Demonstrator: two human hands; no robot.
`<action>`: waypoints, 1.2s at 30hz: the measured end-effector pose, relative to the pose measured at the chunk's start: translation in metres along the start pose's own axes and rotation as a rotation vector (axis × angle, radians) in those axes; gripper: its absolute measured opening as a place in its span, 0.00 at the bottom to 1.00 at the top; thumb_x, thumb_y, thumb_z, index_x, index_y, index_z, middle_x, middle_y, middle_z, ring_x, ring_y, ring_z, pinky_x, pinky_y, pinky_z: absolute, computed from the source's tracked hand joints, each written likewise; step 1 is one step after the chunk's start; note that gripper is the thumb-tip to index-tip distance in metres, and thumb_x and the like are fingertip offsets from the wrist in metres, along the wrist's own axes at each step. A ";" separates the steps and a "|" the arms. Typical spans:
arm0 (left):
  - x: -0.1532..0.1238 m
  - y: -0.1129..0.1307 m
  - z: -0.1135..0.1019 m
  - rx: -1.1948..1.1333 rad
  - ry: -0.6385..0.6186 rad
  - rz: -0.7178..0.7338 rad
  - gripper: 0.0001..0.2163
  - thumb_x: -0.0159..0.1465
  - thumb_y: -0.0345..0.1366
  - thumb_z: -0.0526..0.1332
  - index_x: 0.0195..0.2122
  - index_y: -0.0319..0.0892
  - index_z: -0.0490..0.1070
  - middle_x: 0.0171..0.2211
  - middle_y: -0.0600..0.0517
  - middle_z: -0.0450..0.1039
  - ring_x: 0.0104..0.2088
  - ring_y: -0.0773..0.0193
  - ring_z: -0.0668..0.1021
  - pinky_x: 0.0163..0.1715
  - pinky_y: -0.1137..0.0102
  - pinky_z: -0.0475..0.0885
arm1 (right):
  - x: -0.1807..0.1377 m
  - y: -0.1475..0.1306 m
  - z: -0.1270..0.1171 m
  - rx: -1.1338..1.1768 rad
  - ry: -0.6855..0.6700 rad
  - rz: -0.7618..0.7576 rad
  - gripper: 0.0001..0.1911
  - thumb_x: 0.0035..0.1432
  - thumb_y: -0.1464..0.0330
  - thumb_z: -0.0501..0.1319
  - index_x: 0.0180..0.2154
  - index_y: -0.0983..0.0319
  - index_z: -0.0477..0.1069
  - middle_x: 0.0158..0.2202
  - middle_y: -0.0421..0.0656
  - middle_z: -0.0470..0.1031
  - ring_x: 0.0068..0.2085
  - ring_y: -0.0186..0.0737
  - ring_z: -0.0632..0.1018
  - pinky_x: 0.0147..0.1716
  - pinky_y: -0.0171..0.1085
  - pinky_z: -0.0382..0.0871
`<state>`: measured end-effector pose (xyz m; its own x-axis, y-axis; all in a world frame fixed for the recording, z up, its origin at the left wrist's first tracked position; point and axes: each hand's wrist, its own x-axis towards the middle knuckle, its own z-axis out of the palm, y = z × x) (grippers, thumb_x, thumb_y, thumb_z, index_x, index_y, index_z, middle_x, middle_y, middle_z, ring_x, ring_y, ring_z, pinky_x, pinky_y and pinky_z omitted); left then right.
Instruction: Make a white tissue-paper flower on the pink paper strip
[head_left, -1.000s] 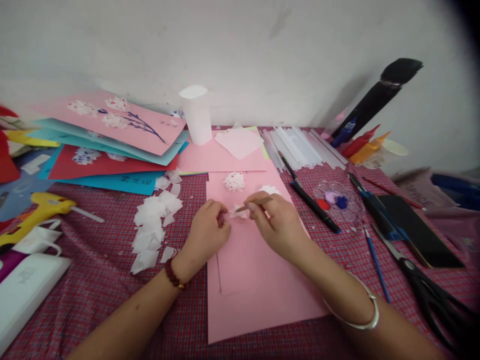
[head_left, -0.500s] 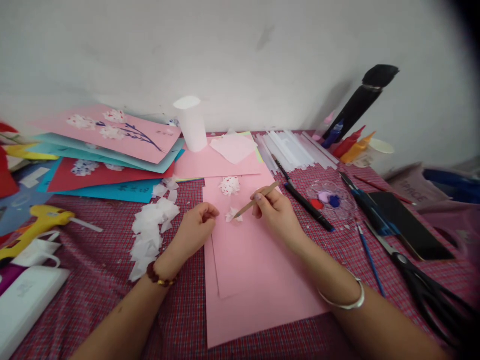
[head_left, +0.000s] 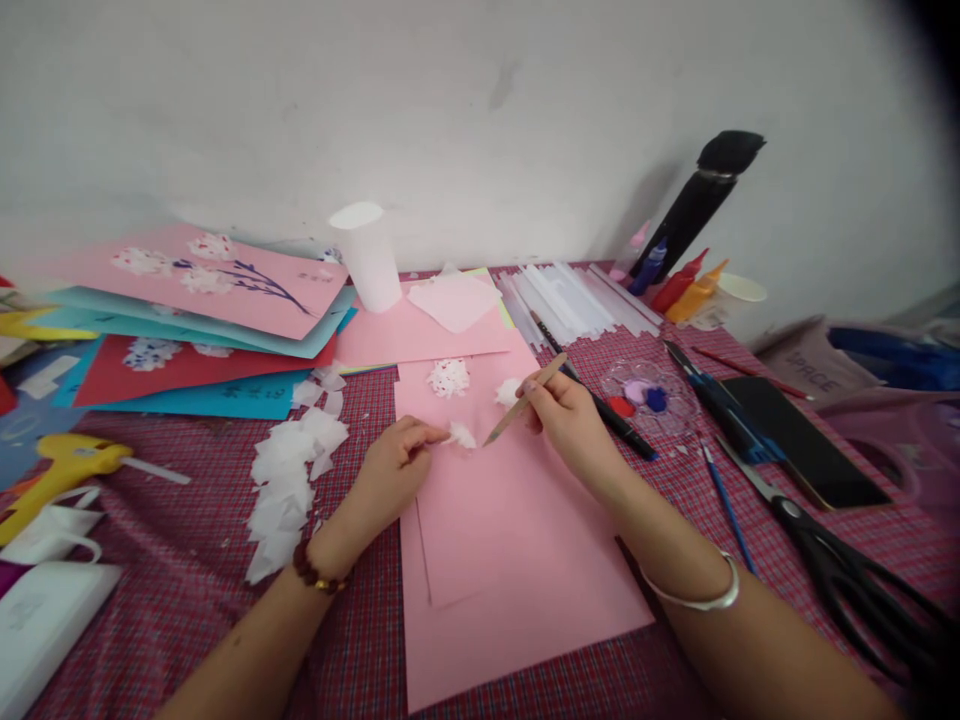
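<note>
My left hand [head_left: 394, 465] rests at the left edge of the pink paper [head_left: 517, 560], its index finger stretched to the edge of a small crumpled white tissue paper piece [head_left: 462, 436]. The other fingers are curled loosely. My right hand [head_left: 574, 430] is closed around a thin wooden stick [head_left: 536, 392]. The stick slants down left, its pointed tip near the paper, just right of the tissue piece. Higher on the sheet sits a round white tissue flower [head_left: 448, 378] with red specks. A second white tuft [head_left: 508, 391] lies partly behind the stick.
Left are loose tissue squares [head_left: 289, 480], a yellow glue gun [head_left: 67, 470] and stacked flower cards [head_left: 255, 290]. A white roll [head_left: 367, 260] stands behind. On the right are glue sticks [head_left: 577, 300], a paint palette [head_left: 637, 420], scissors [head_left: 832, 560] and a phone [head_left: 810, 440].
My left index finger has stretched out to the tissue piece. The stick tip has moved off that piece to its right. A white tuft by my right hand has come into view.
</note>
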<state>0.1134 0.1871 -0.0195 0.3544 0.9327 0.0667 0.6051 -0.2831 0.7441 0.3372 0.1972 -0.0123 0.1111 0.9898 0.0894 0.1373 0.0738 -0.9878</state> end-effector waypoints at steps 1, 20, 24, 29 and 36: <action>0.000 0.000 0.000 0.004 0.005 -0.002 0.18 0.53 0.22 0.49 0.39 0.40 0.74 0.36 0.51 0.72 0.39 0.63 0.74 0.41 0.68 0.68 | 0.000 -0.001 0.000 -0.005 -0.002 0.015 0.09 0.56 0.64 0.55 0.27 0.61 0.65 0.15 0.33 0.63 0.17 0.31 0.65 0.18 0.32 0.58; -0.001 0.003 0.000 0.014 0.009 -0.041 0.17 0.54 0.22 0.50 0.37 0.41 0.76 0.35 0.52 0.72 0.37 0.65 0.74 0.38 0.70 0.68 | 0.002 0.017 0.018 0.189 -0.006 0.054 0.09 0.58 0.62 0.55 0.29 0.61 0.65 0.17 0.34 0.66 0.18 0.32 0.67 0.21 0.32 0.62; -0.001 0.002 0.001 0.019 0.019 -0.024 0.18 0.54 0.22 0.50 0.37 0.41 0.76 0.34 0.52 0.72 0.36 0.65 0.74 0.38 0.70 0.68 | 0.001 0.017 0.020 0.213 0.014 0.057 0.09 0.57 0.62 0.55 0.30 0.61 0.65 0.17 0.34 0.66 0.19 0.32 0.67 0.21 0.33 0.62; 0.000 0.000 0.002 0.027 0.008 -0.022 0.17 0.54 0.22 0.50 0.37 0.41 0.75 0.35 0.52 0.71 0.37 0.65 0.74 0.39 0.70 0.68 | 0.000 0.015 0.020 0.219 0.046 0.078 0.09 0.57 0.62 0.55 0.30 0.61 0.65 0.17 0.34 0.66 0.18 0.32 0.67 0.20 0.32 0.62; -0.001 0.002 0.001 0.031 0.008 -0.020 0.18 0.53 0.21 0.49 0.36 0.42 0.75 0.34 0.52 0.72 0.37 0.64 0.75 0.40 0.69 0.69 | 0.000 0.017 0.015 0.228 0.074 0.125 0.09 0.56 0.61 0.56 0.31 0.61 0.66 0.18 0.34 0.67 0.19 0.31 0.68 0.20 0.31 0.61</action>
<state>0.1145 0.1854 -0.0188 0.3364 0.9399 0.0577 0.6338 -0.2713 0.7244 0.3249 0.2002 -0.0313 0.1857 0.9820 -0.0344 -0.1061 -0.0147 -0.9942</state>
